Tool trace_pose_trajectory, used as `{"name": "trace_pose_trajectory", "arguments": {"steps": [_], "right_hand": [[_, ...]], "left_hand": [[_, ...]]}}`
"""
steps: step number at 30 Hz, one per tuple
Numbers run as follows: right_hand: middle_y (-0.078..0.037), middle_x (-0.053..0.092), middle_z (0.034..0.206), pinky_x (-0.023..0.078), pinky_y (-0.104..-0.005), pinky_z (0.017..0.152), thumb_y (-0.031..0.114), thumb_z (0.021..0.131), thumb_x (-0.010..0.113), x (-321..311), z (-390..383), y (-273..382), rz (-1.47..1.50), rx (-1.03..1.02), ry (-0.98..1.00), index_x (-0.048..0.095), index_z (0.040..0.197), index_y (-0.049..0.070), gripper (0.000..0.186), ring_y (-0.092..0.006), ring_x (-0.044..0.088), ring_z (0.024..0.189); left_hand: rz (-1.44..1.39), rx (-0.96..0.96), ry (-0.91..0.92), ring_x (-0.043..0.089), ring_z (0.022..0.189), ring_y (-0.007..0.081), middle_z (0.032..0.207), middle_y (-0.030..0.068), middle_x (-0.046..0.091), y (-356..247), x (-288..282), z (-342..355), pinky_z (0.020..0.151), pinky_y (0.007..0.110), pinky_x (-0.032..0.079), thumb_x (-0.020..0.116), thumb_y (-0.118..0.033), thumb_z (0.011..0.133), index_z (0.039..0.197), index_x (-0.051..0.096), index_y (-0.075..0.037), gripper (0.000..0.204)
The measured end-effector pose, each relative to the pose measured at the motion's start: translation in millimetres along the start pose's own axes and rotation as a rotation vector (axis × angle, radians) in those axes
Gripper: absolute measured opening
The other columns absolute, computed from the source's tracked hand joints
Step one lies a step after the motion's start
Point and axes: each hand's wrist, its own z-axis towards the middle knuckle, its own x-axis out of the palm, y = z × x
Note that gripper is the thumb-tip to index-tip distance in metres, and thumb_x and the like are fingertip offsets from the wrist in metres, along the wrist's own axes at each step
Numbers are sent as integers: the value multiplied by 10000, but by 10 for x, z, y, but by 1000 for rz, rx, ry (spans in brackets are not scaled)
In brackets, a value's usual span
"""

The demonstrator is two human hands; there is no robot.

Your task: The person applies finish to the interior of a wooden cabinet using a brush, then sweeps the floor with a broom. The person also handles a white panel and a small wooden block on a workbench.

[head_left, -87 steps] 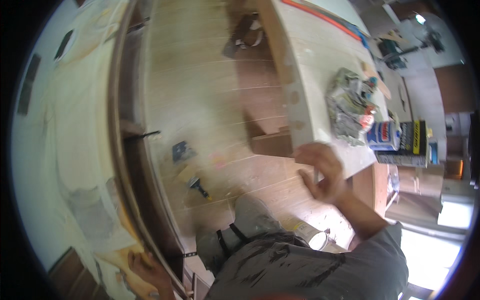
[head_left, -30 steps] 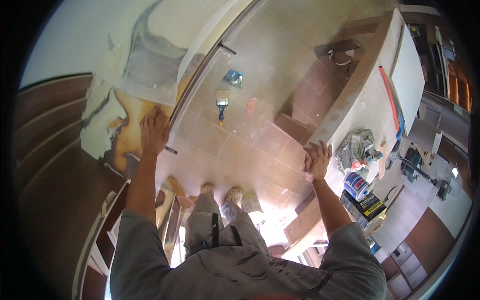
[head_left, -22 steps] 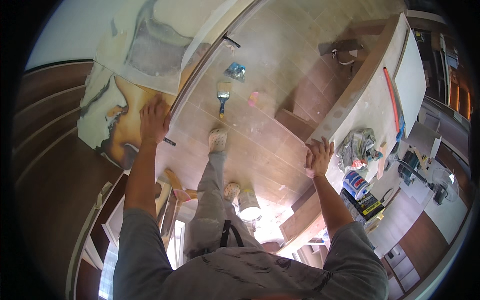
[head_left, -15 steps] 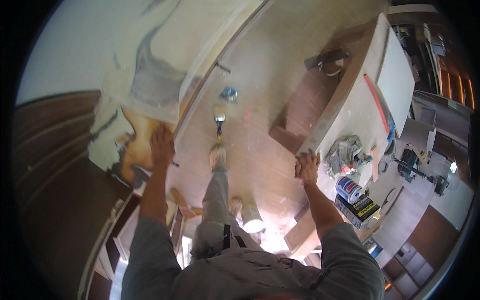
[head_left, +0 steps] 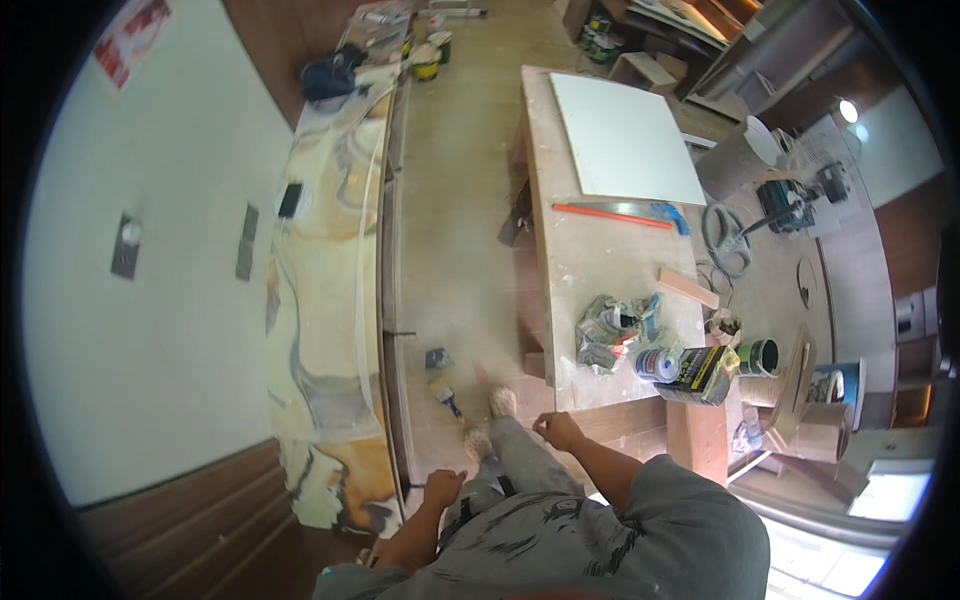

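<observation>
Head view, read as a clock face: two bare hands, one tin, one black can, one brush and two shoes show. The left hand (head_left: 444, 487), near 6 o'clock, is half curled and slack, its fingers round no object that shows; the right hand (head_left: 559, 430), at 5, is likewise loosely bent and released, just below the near corner of the bench (head_left: 590, 262), and I cannot tell whether it touches. The left forearm slants up toward 1 o'clock, between counter and thigh; the right elbow is bent, its forearm aimed toward 10. Both shoes (head_left: 503, 403) stand between the hands and the brush (head_left: 447, 397), which lies on the floor (head_left: 443, 215) toward 7 o'clock, beside one blue scraper (head_left: 436, 357). Running along 9 is the marbled counter (head_left: 325, 270), with one black rectangle (head_left: 291, 200) on it and one dark bag (head_left: 335, 74) at 11. Bench items: one crumpled sheet (head_left: 602, 335) past 3 o'clock; at 4, the white-and-blue tin (head_left: 657, 366) just beside the black can (head_left: 699, 374); at 2, one orange strip (head_left: 612, 216); above that, one white board (head_left: 627, 137). Two grey plates (head_left: 246, 242) mark the wall (head_left: 180, 330) between 9 and 10.
</observation>
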Motion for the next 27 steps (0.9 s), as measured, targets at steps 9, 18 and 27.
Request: {"name": "trace_pose_trajectory", "arguments": {"steps": [9, 18, 27], "right_hand": [[-175, 772, 956, 573, -477, 862, 414, 858, 690, -870, 541, 136, -12, -4, -117, 807, 1006, 122, 347, -379, 732, 925], [-163, 766, 991, 573, -464, 926, 208, 754, 727, -2854, 2630, -33, -173, -71, -151, 815, 949, 208, 213, -370, 720, 979], [-195, 750, 952, 581, -480, 844, 165, 825, 665, -4856, 4820, 1764, 135, -150, -436, 800, 979, 153, 205, -382, 728, 921]], "left_hand": [[-45, 23, -308, 695, 725, 305, 744, 174, 701, -434, -2418, 895, 729, 466, 547, 780, -431, 861, 771, 738, -21, 422], [-601, -211, -252, 661, 687, 175, 737, 68, 713, -706, -3491, 1203, 660, 342, 546, 843, -155, 839, 870, 752, -20, 166], [-410, -201, -108, 715, 798, 183, 871, 109, 765, -924, -3910, 1951, 731, 341, 585, 811, -41, 832, 948, 775, -18, 123]]}}
